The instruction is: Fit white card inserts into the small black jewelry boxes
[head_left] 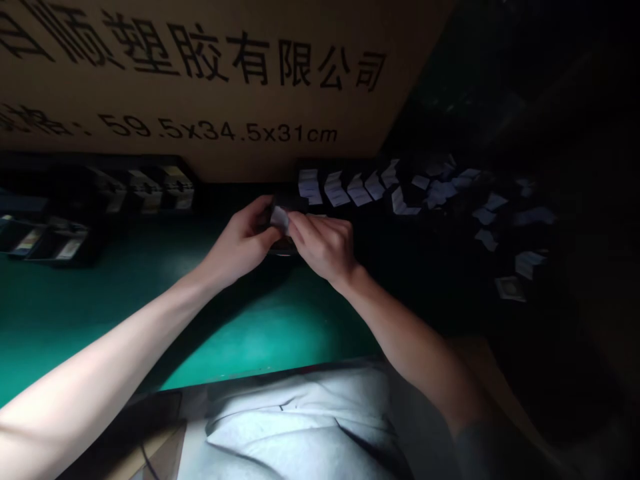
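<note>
At the middle of the green table [280, 327], a small dark box [290, 201] is held up between my hands. My left hand [245, 237] curls around its left side, thumb toward the front. A pale piece of folded paper [279, 217] shows at the box, and the fingers of my right hand [325, 243] are closed on its edge. Fingers and shadow hide the inside and lower part of the box, so how far the paper sits in it I cannot tell.
Behind the hands stands a large cardboard box [240, 100] with printed black characters. Open dark boxes [145, 190] line the left, with more dark boxes [45, 240] in front. Several folded white papers [336, 189] lie in a row and scattered to the right, in deep shadow.
</note>
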`<action>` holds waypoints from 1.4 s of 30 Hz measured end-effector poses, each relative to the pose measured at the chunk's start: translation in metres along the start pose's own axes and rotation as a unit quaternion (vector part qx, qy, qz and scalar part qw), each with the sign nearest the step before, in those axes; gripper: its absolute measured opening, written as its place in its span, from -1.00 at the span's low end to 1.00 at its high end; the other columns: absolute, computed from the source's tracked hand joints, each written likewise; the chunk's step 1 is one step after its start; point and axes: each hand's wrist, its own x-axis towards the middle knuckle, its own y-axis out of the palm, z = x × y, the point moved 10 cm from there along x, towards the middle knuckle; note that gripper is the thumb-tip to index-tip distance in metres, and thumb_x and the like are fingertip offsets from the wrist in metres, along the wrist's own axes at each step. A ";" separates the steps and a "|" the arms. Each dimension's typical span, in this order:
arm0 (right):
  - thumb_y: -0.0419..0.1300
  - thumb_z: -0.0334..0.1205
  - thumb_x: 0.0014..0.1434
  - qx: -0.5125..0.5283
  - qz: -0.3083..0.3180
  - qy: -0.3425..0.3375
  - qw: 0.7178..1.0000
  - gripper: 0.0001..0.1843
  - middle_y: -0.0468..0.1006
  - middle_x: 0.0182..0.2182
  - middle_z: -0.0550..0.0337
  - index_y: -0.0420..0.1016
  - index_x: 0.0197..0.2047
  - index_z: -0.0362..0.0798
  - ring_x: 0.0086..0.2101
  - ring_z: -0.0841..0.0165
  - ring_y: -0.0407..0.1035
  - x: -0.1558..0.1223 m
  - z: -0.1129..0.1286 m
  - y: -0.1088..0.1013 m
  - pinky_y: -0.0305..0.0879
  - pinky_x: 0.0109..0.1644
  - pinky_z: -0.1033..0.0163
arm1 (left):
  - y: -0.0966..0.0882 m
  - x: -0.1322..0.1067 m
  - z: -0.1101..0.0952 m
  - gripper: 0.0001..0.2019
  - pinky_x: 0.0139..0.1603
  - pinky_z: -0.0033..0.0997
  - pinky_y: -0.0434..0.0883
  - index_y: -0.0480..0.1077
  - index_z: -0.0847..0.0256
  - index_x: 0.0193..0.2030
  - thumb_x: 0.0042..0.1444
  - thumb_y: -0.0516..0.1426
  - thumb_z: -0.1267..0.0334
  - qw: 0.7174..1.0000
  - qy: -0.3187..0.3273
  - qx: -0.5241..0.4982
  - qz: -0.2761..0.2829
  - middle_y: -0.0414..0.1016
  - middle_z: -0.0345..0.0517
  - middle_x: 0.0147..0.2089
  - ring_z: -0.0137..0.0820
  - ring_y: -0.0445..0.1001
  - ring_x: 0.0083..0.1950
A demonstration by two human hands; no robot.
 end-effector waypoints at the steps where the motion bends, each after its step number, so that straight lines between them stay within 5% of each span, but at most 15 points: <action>1: 0.05 -0.38 0.48 0.001 0.001 0.001 1.000 -0.77 0.51 -0.51 0.30 0.54 -0.12 -0.07 -0.44 0.49 0.46 0.000 -0.001 0.000 0.29 -0.27 0.35 | -0.001 0.000 -0.001 -0.79 -0.23 -0.43 0.54 0.41 0.21 -0.12 0.07 0.20 0.40 1.000 0.005 0.012 -0.001 0.54 -0.18 -0.24 -0.33 0.56 -0.21; 8: 0.06 -0.38 0.48 -0.009 -0.006 -0.022 1.000 -0.72 0.45 -0.55 0.34 0.54 -0.24 -0.05 -0.46 0.51 0.40 0.001 0.002 -0.004 0.23 -0.30 0.34 | 0.002 0.001 -0.007 -0.71 -0.23 -0.45 0.50 0.41 0.22 -0.07 0.02 0.16 0.45 0.999 0.028 0.019 0.009 0.53 -0.16 -0.23 -0.34 0.53 -0.20; 12: 0.08 -0.38 0.48 -0.002 0.032 -0.020 0.999 -0.77 0.45 -0.51 0.33 0.57 -0.10 -0.03 -0.42 0.51 0.41 0.000 0.002 0.002 0.25 -0.25 0.35 | 0.001 -0.001 -0.004 -0.67 -0.21 -0.42 0.50 0.44 0.24 -0.01 0.04 0.21 0.44 1.000 0.015 -0.009 0.006 0.53 -0.19 -0.22 -0.34 0.52 -0.20; 19: 0.07 -0.33 0.49 0.021 -0.011 -0.040 0.999 -0.73 0.48 -0.53 0.36 0.60 0.00 0.07 -0.46 0.51 0.44 -0.001 0.002 -0.004 0.36 -0.24 0.37 | -0.001 -0.002 0.001 -0.73 -0.23 -0.44 0.52 0.46 0.21 -0.08 0.04 0.23 0.43 0.999 -0.017 -0.028 -0.008 0.53 -0.22 -0.26 -0.36 0.50 -0.23; 23: 0.08 -0.23 0.49 0.039 -0.018 0.002 0.999 -0.78 0.57 -0.39 0.23 0.55 0.03 0.04 -0.34 0.42 0.51 0.002 -0.004 -0.006 0.50 -0.12 0.30 | -0.007 0.001 0.001 -0.51 -0.25 -0.40 0.53 0.47 0.19 0.17 0.05 0.17 0.41 0.999 -0.021 0.009 -0.032 0.60 -0.19 -0.19 -0.33 0.52 -0.23; 27: 0.14 -0.14 0.46 0.020 -0.058 0.006 0.998 -0.74 0.58 -0.06 0.01 0.52 0.11 -0.02 -0.04 0.26 0.53 0.008 -0.002 -0.018 0.54 0.11 0.14 | -0.012 -0.003 -0.016 -0.33 0.06 -0.24 0.55 0.39 0.14 0.38 0.06 0.13 0.42 0.987 0.047 0.143 -0.053 0.60 -0.08 0.16 -0.15 0.56 0.08; 30: 0.11 -0.30 0.45 0.045 -0.067 -0.005 0.997 -0.64 0.52 0.10 -0.04 0.44 0.27 -0.08 0.09 0.27 0.49 0.010 -0.001 -0.019 0.48 0.23 0.17 | -0.009 -0.010 -0.034 -0.33 0.25 -0.18 0.47 0.40 0.12 0.39 0.08 0.09 0.45 0.961 0.112 0.246 -0.054 0.53 -0.03 0.29 -0.10 0.52 0.21; 35: -0.02 -0.46 0.43 0.073 0.039 0.028 0.996 -0.47 0.60 0.01 0.05 0.33 0.40 -0.02 0.02 0.35 0.52 0.007 -0.006 0.005 0.48 0.22 0.25 | -0.006 -0.018 -0.048 -0.39 0.14 -0.16 0.52 0.41 0.16 0.37 0.15 0.07 0.44 0.925 0.161 0.336 -0.075 0.58 0.05 0.15 -0.13 0.59 0.03; 42: -0.03 -0.40 0.44 0.085 0.056 0.110 0.989 -0.52 0.54 0.07 -0.01 0.37 0.35 -0.01 0.08 0.28 0.52 0.003 -0.017 0.009 0.55 0.15 0.22 | -0.010 -0.027 -0.055 -0.53 0.32 -0.28 0.45 0.47 0.12 0.31 0.28 0.09 0.39 0.890 0.230 0.374 -0.126 0.53 -0.06 0.34 -0.16 0.52 0.32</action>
